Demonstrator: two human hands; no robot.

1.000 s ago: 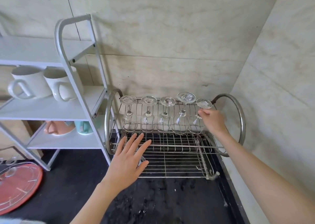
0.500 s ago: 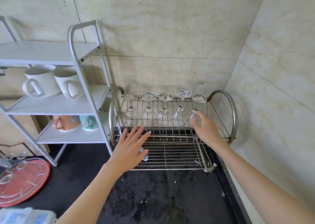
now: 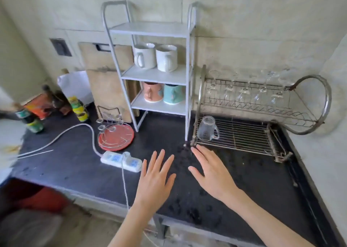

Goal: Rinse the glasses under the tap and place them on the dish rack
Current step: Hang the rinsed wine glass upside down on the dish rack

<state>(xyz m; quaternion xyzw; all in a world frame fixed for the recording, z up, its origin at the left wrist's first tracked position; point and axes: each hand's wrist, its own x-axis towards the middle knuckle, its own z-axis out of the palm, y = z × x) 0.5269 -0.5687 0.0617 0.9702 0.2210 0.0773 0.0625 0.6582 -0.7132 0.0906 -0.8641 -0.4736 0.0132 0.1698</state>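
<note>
Both of your hands float over the dark table with nothing in them: your left hand (image 3: 155, 179) has its fingers straight and fanned, palm down, and your right hand (image 3: 213, 173) is spread the same way just beside it, its fingertips reaching toward the near left corner of the dish rack (image 3: 319, 89). The rack stands at the right against the wall, and the stemmed glasses (image 3: 244, 90) hang upside down in a row along its upper tier, five as far as the blur lets you count. On the lower wire shelf, at its left end, a clear glass mug (image 3: 206, 128) lies tilted with its handle to the right. Left of the rack stands a white shelf unit (image 3: 154, 28) holding two white mugs (image 3: 155, 58) on its middle level and a pink mug (image 3: 152, 92) beside a teal mug (image 3: 172, 94) on the lowest one. A red tray (image 3: 117, 136) with a wire frame and a few more glasses at its far edge lies on the table in front of the shelf unit, and a white power strip (image 3: 121, 161) lies just left of your left hand, its cable running off to the left. Wooden cutting boards (image 3: 105, 89) lean against the wall, with bottles and jars (image 3: 77, 106) farther left, blurred.
</note>
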